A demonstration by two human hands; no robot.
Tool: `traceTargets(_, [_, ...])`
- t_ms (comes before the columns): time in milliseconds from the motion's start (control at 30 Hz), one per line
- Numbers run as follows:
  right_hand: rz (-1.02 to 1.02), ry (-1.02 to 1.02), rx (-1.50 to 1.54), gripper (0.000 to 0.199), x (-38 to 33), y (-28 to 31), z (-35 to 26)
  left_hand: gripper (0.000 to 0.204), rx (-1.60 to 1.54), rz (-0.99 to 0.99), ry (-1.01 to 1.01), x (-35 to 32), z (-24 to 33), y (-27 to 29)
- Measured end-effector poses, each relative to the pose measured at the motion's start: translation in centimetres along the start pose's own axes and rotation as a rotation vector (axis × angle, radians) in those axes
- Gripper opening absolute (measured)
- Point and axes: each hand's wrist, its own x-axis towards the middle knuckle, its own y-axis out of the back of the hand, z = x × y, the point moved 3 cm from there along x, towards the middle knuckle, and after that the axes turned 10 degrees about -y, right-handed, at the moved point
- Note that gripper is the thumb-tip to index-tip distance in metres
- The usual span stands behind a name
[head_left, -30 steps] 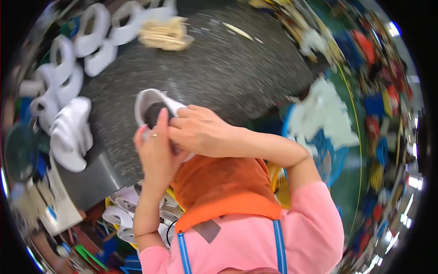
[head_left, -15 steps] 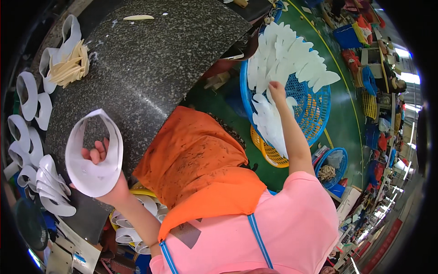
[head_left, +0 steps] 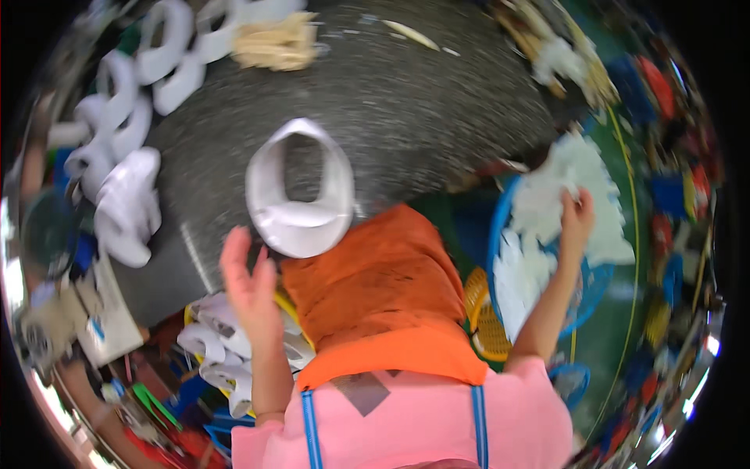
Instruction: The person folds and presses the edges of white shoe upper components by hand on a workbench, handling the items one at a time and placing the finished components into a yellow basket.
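The white visor-shaped shoe upper [head_left: 299,199] lies on the speckled grey worktop [head_left: 422,102] right at its near edge, its closed end seeming to hang slightly over the orange cloth [head_left: 375,281] on the person's lap. The left hand [head_left: 248,285] hovers just below it, fingers spread wide and holding nothing. Nothing is steadying the piece, so a nudge from that hand or the cloth could tip it off the edge.

The right hand [head_left: 576,215] reaches out to the blue basket [head_left: 582,285] at the right, fingers closed on one of the white cut pieces [head_left: 562,176] heaped there. The heap stands above the rim, so lifting one piece could drag neighbours over the side.

Motion blur softens everything, and I cannot tell whether the right hand grips one piece or several. The finished white uppers [head_left: 129,199] along the worktop's left edge blur together, and the pale stack [head_left: 273,43] at the far edge is too smeared to identify.
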Motion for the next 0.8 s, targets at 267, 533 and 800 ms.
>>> traceTargets(267, [-0.792, -0.005, 0.851, 0.025, -8.2, -10.6, -16.5, 0.04, 0.597, -0.372, -0.717, 12.1, 4.5, -6.5])
traceTargets(533, [-1.052, -0.177, 1.013, 0.027, -12.8, -18.3, -20.8, 0.022, 0.937, -0.364, -0.964, 9.1, 3.0, -4.4])
traceTargets(800, [-1.288, -0.01, 0.387, 0.025, -13.6, -22.5, -24.5, 0.024, -0.281, -0.416, 0.25, 11.8, 1.4, 0.5])
